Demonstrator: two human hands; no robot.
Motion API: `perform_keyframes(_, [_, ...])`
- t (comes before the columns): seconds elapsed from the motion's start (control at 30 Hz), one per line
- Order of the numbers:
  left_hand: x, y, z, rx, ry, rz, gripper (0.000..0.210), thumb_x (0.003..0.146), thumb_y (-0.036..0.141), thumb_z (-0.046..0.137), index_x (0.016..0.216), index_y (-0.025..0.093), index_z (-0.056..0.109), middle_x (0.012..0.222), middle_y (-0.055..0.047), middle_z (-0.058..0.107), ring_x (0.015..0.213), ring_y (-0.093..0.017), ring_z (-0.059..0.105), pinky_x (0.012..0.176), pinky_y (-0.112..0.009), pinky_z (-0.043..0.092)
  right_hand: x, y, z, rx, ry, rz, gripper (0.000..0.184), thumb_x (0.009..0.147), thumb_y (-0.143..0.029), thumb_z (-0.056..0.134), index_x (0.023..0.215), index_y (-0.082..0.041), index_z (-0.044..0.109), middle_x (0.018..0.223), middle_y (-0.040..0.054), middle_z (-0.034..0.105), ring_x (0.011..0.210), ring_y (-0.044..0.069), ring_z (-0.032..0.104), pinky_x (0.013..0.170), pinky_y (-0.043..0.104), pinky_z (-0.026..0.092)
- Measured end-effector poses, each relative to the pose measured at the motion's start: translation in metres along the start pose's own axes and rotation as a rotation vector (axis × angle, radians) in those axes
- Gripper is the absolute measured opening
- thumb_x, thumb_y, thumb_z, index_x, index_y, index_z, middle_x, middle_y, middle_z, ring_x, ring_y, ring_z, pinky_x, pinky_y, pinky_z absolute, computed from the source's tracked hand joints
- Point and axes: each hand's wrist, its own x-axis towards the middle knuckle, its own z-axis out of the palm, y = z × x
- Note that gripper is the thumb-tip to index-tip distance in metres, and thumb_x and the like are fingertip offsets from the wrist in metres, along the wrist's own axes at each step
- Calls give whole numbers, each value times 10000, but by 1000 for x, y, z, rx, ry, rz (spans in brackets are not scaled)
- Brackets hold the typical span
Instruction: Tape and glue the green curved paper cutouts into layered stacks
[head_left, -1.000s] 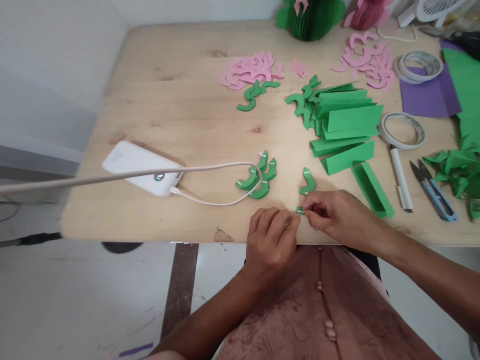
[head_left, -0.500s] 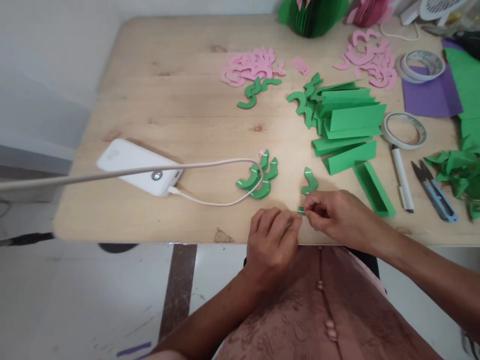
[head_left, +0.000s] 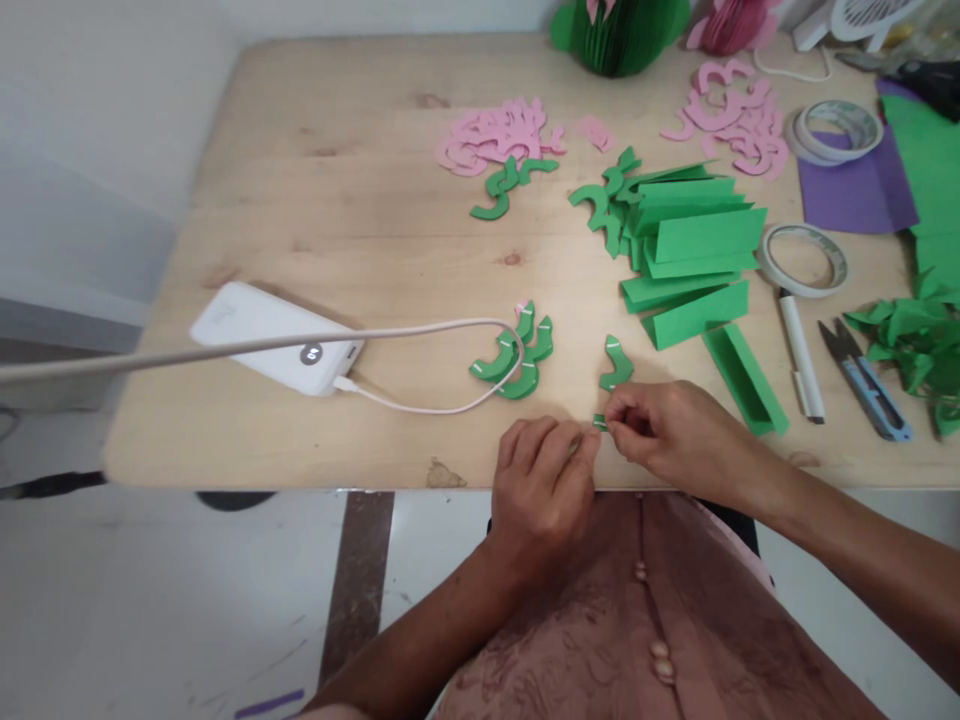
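Observation:
At the table's front edge my left hand rests with curled fingers, its thumb and fingertips on a small green paper piece. Only a bit of that piece shows, with a white strip across it. My right hand is closed in a pinch right against the piece's other end; what lies between its fingertips is hidden. Just beyond the right fingers lies a curved green paper cutout with a white strip. To the left, several green cutouts with similar white strips are clustered under a cable loop.
A white power bank lies at left, its cable crossing the table. Folded green paper strips, tape rolls, a marker and blue thread snips are at right. Pink cutouts lie farther back.
Both hands keep almost the same pose at the green piece. The view has shifted very slightly; nothing on the table has visibly moved.

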Motion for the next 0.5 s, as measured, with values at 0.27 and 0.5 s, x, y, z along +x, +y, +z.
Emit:
perform_keyframes(0.27, [-1,-1,1,30,-13,12,261,811,66,545,1053,94,637,941,-128,659,922,-245,549,819,-419,445,1,-1,1,5,14,15,160,791,-178,495,648,-199,566,532,-49,521,500,87,443,508,238,260])
perform_keyframes(0.5, [-2,-1,2,50,-12,18,265,813,61,535,1054,104,636,942,-122,658,923,-242,546,826,-418,445,1,-1,1,5,13,17,151,786,-178,504,647,-199,558,534,-51,517,508,88,438,516,240,262])
